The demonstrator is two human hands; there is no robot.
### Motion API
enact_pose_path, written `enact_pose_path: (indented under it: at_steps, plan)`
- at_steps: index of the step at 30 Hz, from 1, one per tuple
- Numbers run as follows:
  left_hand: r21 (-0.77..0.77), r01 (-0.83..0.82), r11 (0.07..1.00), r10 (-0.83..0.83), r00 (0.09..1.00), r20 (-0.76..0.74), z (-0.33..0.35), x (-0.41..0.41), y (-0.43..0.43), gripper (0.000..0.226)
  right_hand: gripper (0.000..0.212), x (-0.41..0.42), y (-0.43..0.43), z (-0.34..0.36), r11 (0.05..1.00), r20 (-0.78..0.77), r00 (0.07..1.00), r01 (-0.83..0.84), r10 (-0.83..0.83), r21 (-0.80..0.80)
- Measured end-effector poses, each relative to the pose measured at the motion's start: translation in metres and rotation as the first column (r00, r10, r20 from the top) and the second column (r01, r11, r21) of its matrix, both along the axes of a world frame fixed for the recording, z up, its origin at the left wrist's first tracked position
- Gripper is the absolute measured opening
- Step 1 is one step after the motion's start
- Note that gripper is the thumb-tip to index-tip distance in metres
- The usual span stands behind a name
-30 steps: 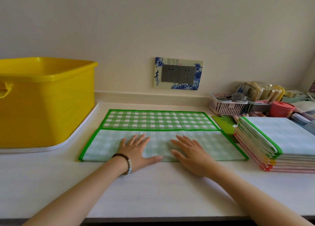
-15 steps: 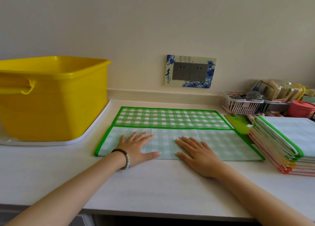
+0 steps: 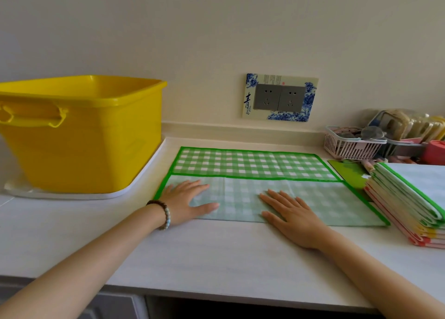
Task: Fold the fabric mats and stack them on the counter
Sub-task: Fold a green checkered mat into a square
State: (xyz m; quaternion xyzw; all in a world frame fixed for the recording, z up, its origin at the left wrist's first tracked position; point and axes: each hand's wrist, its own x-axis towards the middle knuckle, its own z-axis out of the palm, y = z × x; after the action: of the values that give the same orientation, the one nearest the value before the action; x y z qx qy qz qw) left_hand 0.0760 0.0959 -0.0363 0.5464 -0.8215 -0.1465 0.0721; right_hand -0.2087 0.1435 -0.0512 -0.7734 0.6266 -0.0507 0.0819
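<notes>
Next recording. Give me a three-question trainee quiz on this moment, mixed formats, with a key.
1. True or false: the left hand and the right hand both lie flat on the green checked mat.
2. Where is the stack of folded mats? A) on the floor B) on the counter, right of the green checked mat C) under the left hand
3. Fill in: the left wrist wears a bead ____.
Key: 1 true; 2 B; 3 bracelet.
</notes>
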Motion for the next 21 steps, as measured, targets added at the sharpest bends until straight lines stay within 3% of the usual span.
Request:
enact_pose_path:
  at_steps: [3,5,9,12,21]
  plan:
    - [-0.044,0.171,0.984,-0.174,0.983,-0.060,0.009,-0.020,0.010,0.095,0.060,0.000,-0.001,0.002,1.000,-0.013,1.000,0.012,-0.012,0.021]
    - [-0.084,0.252,0.964,-0.257,0.965,-0.058,0.011,-0.031,0.016,0.066,0.056,0.000,-0.001,0.002,1.000,-0.014,1.000,0.012,-0.011,0.028]
    - [-0.117,0.290,0.950,-0.300,0.951,-0.078,0.012,-0.037,0.015,0.036,0.055,0.000,-0.001,0.003,0.999,0.002,1.000,0.011,-0.011,0.043]
    - [-0.104,0.258,0.960,-0.270,0.956,-0.116,0.013,-0.035,0.015,0.029,0.055,0.000,-0.001,0.003,0.999,0.015,1.000,0.009,-0.010,0.038]
    - [-0.178,0.288,0.941,-0.289,0.957,0.018,0.018,-0.038,0.024,0.028,0.056,-0.002,-0.001,0.004,0.999,0.052,0.998,-0.018,0.016,0.033]
